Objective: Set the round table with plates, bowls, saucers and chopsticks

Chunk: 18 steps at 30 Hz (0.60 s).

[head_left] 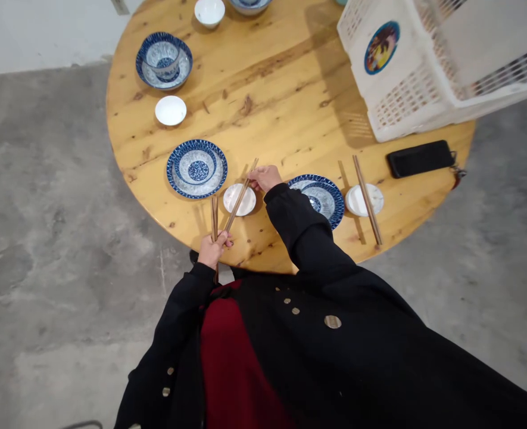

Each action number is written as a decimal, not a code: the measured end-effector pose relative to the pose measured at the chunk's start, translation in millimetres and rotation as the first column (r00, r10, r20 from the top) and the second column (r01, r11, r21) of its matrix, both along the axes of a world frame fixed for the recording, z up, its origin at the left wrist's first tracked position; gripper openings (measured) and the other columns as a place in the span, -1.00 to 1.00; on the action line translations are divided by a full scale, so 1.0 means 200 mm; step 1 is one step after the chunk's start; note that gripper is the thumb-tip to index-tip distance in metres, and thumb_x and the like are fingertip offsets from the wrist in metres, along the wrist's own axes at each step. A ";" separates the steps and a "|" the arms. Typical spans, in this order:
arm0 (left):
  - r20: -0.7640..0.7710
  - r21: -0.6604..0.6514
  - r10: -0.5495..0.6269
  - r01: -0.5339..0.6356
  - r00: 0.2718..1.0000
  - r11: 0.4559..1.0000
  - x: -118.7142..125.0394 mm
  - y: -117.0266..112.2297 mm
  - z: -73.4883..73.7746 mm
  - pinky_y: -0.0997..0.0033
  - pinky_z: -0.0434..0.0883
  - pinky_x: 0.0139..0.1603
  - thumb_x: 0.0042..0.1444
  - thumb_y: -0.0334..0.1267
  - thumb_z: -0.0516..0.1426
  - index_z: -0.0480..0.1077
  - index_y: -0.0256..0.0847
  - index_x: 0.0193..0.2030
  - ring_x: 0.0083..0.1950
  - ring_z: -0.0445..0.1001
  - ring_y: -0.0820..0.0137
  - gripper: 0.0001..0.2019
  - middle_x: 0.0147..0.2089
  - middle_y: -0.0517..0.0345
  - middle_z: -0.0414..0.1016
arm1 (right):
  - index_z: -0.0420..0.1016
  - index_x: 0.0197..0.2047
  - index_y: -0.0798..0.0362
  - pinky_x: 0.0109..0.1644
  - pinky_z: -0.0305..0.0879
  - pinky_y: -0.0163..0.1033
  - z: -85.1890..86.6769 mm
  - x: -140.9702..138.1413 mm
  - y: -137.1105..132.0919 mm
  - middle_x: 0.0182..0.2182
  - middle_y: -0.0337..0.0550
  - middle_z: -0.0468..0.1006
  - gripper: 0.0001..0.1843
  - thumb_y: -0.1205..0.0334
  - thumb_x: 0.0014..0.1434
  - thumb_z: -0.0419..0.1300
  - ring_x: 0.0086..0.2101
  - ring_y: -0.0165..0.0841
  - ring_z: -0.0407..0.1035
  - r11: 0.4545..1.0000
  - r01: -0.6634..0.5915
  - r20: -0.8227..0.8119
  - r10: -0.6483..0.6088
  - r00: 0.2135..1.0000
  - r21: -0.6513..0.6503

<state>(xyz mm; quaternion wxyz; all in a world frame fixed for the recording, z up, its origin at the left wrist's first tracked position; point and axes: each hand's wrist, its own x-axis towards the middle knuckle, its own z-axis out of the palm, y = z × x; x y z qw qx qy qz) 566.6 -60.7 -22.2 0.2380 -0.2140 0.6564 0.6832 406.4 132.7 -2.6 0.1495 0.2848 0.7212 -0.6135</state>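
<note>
Chopsticks (240,195) pinched at the upper end by right hand (265,177), slanting across small white saucer (249,202) near edge of round wooden table (281,89). Left hand (212,250) closed around spare chopsticks (214,215), just beside the saucer. Blue-patterned plate (196,168) with bowl close by, to the left.

The round wooden bench (281,89) carries a far blue plate (164,61) beside a far white dish (170,110), a near blue plate (196,168) beside a middle white dish (240,199), and a right blue plate (323,196). A pair of chopsticks (361,179) lies across the right white dish (356,201). A black case (420,158) lies just in front of a white basket (424,65).
</note>
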 end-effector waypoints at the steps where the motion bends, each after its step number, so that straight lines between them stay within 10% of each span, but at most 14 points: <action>1: 0.001 0.003 -0.011 0.011 1.000 1.000 -0.01 -0.01 0.00 0.50 0.00 -0.61 -0.02 0.11 0.28 0.48 -0.32 -0.35 -0.64 0.10 0.60 -0.56 -0.57 0.20 0.39 | 0.34 -0.62 0.10 -0.70 0.06 -0.52 -0.01 -0.01 0.00 -0.77 -0.36 0.31 -0.66 0.53 0.13 0.24 -0.73 -0.60 0.15 1.000 0.010 -0.005 -0.010 1.000 -0.002; 18: 0.004 -0.033 -0.170 0.170 0.985 0.985 -0.06 -0.12 -0.02 0.49 0.10 -0.55 0.00 0.19 0.25 0.49 -0.32 -0.35 -0.59 0.16 0.57 -0.50 -0.48 0.12 0.48 | 0.44 -0.57 0.14 -0.69 0.10 -0.51 -0.08 0.04 0.01 -0.69 -0.31 0.42 -0.68 0.32 0.22 0.27 -0.72 -0.60 0.23 0.994 0.107 -0.031 -0.107 0.994 -0.007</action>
